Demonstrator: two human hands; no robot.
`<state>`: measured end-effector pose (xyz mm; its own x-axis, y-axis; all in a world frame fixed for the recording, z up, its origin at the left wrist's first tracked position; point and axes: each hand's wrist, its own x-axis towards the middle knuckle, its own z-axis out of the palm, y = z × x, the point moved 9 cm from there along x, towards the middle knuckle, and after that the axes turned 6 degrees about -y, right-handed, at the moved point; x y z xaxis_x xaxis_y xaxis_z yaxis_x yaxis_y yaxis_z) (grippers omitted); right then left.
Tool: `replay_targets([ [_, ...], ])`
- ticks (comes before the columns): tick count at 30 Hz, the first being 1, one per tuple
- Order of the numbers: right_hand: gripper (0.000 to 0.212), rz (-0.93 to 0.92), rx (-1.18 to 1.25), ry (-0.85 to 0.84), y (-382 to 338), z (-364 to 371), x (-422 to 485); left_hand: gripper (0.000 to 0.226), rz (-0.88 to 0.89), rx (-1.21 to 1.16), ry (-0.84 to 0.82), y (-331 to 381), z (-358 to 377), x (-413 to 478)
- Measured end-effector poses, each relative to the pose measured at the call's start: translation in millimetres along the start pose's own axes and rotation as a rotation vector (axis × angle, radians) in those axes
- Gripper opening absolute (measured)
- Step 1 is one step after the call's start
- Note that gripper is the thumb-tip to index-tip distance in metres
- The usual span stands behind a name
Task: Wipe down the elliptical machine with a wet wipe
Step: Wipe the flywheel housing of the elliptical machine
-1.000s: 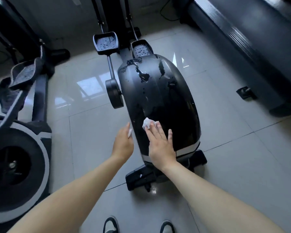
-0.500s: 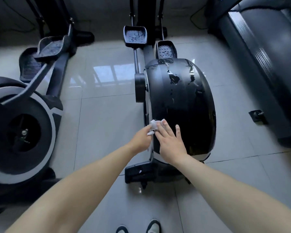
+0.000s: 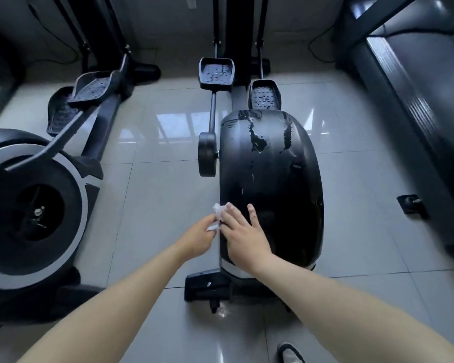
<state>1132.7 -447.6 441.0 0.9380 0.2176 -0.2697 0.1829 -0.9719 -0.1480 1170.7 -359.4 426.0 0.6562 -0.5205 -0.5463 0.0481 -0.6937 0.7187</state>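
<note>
Brought left hand (image 3: 199, 238) across since a second ago, from apart to touching right hand (image 3: 243, 237) at the wet wipe (image 3: 217, 212). Pinched the wipe's lower end in curled left fingers. Pressed right hand flat on the elliptical machine (image 3: 270, 192), fingers straight and spread, fingertips on the wipe's upper end. Held the wipe at the left edge of the black housing, lower centre of the frame, over the pale tiled floor (image 3: 163, 205). Saw wet streaks (image 3: 257, 141) on the housing's upper part. Noted pedals (image 3: 215, 73) at top centre, a second elliptical (image 3: 32, 205) at left, a treadmill (image 3: 417, 100) along the right edge, one shoe (image 3: 290, 353) at the bottom edge.
</note>
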Motion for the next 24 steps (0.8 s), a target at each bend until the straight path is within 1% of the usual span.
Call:
replay_targets([
  [3,0.062,-0.12,-0.04,-0.027,12,-4,-2,0.052,-0.073,-0.056,0.087,-2,7,1],
  [5,0.066,-0.163,-0.048,0.008,25,-19,1,0.056,-0.082,-0.109,0.133,0,15,2],
  [7,0.067,-0.15,-0.04,0.045,39,-40,6,0.058,-0.09,-0.14,0.175,3,20,2],
  [9,0.064,-0.116,-0.059,0.046,48,-48,12,0.056,-0.144,-0.154,0.212,0,29,-1],
  [10,0.063,-0.107,-0.082,0.039,48,-47,12,0.056,-0.17,-0.158,0.228,-2,34,-3],
  [12,0.061,-0.134,-0.111,0.029,40,-39,6,0.057,-0.168,-0.186,0.263,1,42,-7],
  [17,0.061,-0.333,-0.276,-0.098,17,-6,-17,0.058,-0.179,-0.262,0.316,1,52,-12],
  [19,0.06,-0.366,-0.318,-0.09,20,-11,-8,0.06,-0.21,-0.264,0.334,-4,54,-13],
  [21,0.059,-0.331,-0.326,-0.049,29,-24,10,0.06,-0.246,-0.283,0.349,-12,56,-13],
  [24,0.058,-0.231,-0.256,-0.001,41,-39,27,0.058,-0.279,-0.3,0.369,-18,59,-10],
])
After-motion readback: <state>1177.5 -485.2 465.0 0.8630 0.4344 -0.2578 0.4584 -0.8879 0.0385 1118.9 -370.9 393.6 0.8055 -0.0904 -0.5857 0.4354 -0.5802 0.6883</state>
